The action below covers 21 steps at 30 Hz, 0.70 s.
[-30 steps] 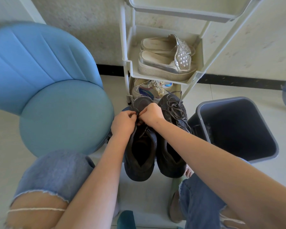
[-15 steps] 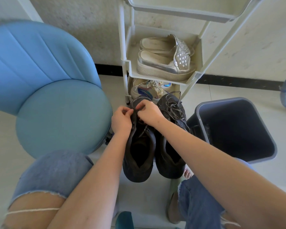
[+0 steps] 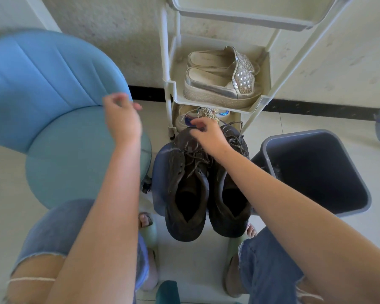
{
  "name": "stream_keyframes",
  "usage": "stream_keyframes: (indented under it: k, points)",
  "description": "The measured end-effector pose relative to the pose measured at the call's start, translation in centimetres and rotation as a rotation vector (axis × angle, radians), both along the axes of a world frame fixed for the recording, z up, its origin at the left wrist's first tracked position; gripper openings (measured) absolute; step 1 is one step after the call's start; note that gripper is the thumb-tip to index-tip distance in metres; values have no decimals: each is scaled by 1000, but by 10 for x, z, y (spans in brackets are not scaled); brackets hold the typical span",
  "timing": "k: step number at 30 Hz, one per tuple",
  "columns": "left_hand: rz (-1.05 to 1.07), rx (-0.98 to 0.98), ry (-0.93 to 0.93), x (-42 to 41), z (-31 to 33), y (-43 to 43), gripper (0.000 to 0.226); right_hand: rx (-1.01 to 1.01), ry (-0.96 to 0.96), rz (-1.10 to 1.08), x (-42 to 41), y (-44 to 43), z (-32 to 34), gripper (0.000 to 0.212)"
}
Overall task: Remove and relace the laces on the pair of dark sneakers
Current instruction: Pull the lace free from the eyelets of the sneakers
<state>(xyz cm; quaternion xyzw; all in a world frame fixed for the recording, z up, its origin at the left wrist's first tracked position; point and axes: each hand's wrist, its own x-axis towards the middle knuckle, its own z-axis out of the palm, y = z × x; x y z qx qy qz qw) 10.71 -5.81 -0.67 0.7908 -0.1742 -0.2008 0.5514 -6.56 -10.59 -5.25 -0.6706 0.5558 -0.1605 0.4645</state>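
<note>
Head view: left hand (image 3: 122, 120) raised, fingers (image 3: 118, 98) curled, grip unclear; right hand (image 3: 206, 134) pinches lace (image 3: 193, 160).

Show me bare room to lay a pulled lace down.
The blue chair seat, left of the sneakers, is bare; so is the floor by their heels. Crowded: the rack shelves ahead hold shoes, and the grey bin stands close beside the right sneaker.

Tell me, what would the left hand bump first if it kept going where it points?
Probably the chair back, just ahead of the left hand; depth is unclear, so it might slip past to the wall.
</note>
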Motion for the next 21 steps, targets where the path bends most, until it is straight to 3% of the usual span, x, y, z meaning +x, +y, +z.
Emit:
stream_keyframes:
  k: [2,4,7,13,16,19,21]
  points:
    - [-413,401,-4,-21,-23,6,32,73,-18,-59,-5,-6,8,34]
    - [-694,650,-35,-42,-50,16,40,10,108,16,-11,-9,12,35]
    - [-735,621,-128,-53,-67,27,34,-27,292,139,-14,-8,13,24]
    - [-759,689,-151,-48,-66,19,23,7,419,301,-19,-12,7,24]
    - [-492,487,9,-56,-69,22,26,-32,552,472,-21,-4,2,34]
    - [-5,57,355,-52,-53,19,18,-70,567,464,-24,-1,-2,34]
    - [179,-196,585,-42,-44,14,25,-57,533,440,-25,-2,-4,34]
